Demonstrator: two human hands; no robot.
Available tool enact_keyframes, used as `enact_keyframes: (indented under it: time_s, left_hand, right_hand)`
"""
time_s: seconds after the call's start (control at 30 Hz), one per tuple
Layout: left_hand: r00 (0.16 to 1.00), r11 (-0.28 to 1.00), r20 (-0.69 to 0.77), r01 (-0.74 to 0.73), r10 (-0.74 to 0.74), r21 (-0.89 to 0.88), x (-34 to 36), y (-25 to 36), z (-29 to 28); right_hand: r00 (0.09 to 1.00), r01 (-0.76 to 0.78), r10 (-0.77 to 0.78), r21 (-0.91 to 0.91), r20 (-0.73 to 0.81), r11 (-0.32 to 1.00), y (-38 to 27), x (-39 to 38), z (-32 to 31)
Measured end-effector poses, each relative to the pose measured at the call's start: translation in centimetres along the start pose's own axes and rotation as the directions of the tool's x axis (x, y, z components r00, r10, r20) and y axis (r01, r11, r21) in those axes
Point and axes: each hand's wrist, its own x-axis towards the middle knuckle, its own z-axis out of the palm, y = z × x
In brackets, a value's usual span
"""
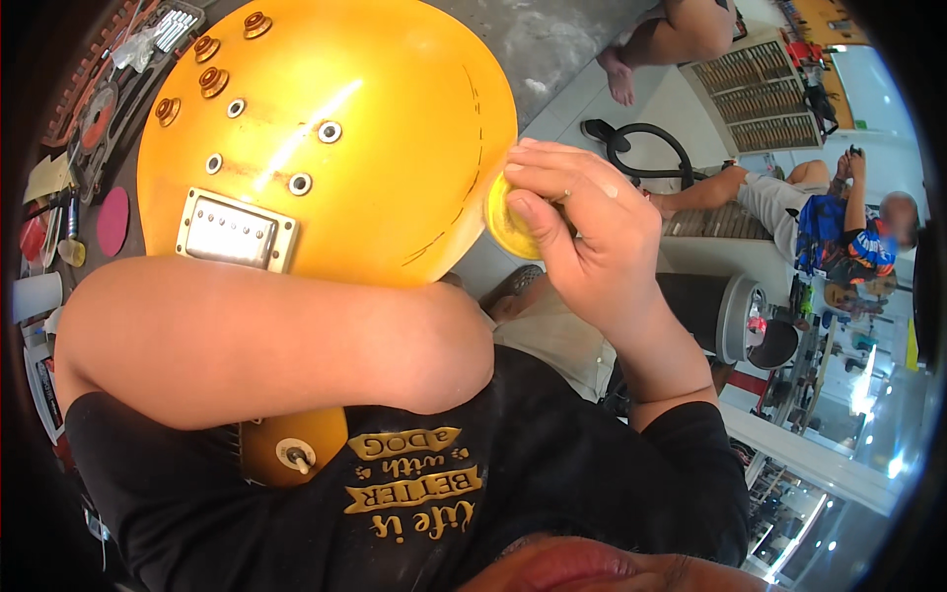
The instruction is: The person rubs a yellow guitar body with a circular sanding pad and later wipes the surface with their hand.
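A glossy golden-yellow electric guitar body (pixel 395 128) lies in front of me, with amber knobs (pixel 213 81) at its upper left and a chrome pickup (pixel 233 235) below several metal-rimmed holes. Dark dashes run along its right side. My right hand (pixel 597 212) grips a round yellow pad (pixel 511 219) at the guitar's right edge, thumb and fingers around it. Across the lower part of the body lies my left arm (pixel 286 335), bent at the elbow. The left hand is out of sight. Below that arm shows the guitar's toggle switch (pixel 296 456).
On the grey bench at left are a pink disc (pixel 113 221), a brush (pixel 74 242) and a tool case (pixel 99 118). A black hose (pixel 656 133) and a dark bin (pixel 720 316) stand right. One person (pixel 848 217) sits far right; another's bare leg (pixel 661 49) shows above.
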Motion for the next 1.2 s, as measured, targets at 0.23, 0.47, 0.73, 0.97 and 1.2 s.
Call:
enact_keyframes:
  time_s: [0.23, 0.47, 0.73, 0.97, 1.2]
  left_hand:
    - [1.0, 0.999, -0.009, 0.004, -0.005, -0.051, -0.1, -0.1, 0.1]
    - [1.0, 0.991, 0.011, 0.019, -0.017, -0.133, -0.3, -0.1, 0.1]
    - [0.998, 1.0, -0.06, -0.013, 0.012, -0.011, -0.1, -0.4, 0.3]
    - [0.999, 0.999, -0.043, -0.007, 0.005, -0.044, -0.3, -0.1, 0.6]
    - [0.999, 0.999, 0.028, 0.028, -0.027, -0.031, -0.1, 0.0, -0.1]
  right_hand:
    - [0.999, -0.031, 0.032, -0.041, 0.011, 0.999, -0.8, -0.4, 0.4]
    - [1.0, -0.006, 0.007, -0.052, 0.011, 0.999, -2.1, -0.8, 0.5]
    - [0.999, -0.033, 0.032, -0.068, -0.015, 0.997, -1.9, -0.3, 0.5]
    - [0.999, -0.02, 0.019, -0.036, -0.049, 0.999, -0.6, -0.4, 0.6]
    - [0.997, -0.022, 0.02, -0.032, -0.068, 0.999, -0.2, -0.3, 0.9]
